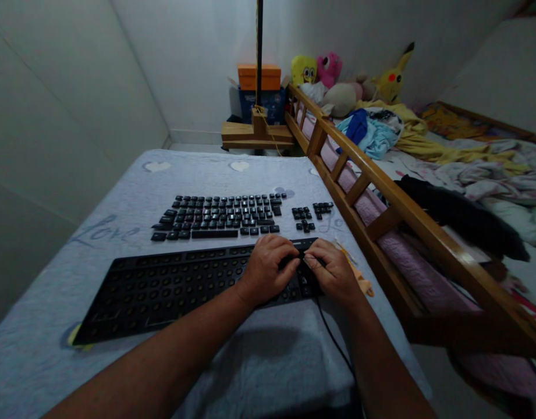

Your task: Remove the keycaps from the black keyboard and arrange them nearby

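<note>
When working at right end of keyboard [176, 285] on cloth [198, 174], with left hand [270, 265] and right hand [335, 270] curled inward, anything pinched too hidden to tell, best to apply force gently, clear of loose keys [222, 210].

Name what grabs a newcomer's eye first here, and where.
First, the loose black keycaps, laid out in rows on the cloth just beyond a black keyboard largely stripped of its caps. Next, the left hand and right hand, close together at the keyboard's right end. Bright plush toys stand out near the far end of the wooden rail.
</note>
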Demonstrator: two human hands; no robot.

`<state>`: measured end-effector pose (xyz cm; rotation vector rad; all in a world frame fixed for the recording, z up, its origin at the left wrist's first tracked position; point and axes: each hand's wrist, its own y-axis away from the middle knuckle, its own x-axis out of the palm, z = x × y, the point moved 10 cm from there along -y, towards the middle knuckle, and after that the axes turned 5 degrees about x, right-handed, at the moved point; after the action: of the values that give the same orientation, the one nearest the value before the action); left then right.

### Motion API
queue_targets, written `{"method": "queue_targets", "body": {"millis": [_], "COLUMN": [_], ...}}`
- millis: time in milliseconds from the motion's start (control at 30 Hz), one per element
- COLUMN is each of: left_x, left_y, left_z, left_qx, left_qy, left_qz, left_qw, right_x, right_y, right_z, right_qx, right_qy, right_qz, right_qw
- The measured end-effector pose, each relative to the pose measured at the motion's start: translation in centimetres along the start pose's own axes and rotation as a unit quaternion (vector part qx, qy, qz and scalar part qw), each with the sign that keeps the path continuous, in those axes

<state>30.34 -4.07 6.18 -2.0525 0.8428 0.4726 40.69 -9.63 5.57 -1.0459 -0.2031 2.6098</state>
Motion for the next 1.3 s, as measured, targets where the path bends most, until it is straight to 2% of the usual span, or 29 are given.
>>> {"method": "queue_targets", "body": {"millis": [700,1300], "left_x": [-0.13,-0.36], "left_y": [-0.11,-0.03], "left_z": [-0.23,-0.44], "left_qx": [0.004,0.016], "left_qy": [0.019,0.010], "left_qz": [0.003,-0.017], "left_qw": [1.000,1.000], "right_x": [-0.03,-0.07], "right_y": [-0.05,-0.04], "right_z": [-0.23,0.40], "right_qx": [0.028,0.016], "right_qy": [-0.079,-0.081], "right_qz": [0.022,0.036], "right_qw": [0.996,0.996]}}
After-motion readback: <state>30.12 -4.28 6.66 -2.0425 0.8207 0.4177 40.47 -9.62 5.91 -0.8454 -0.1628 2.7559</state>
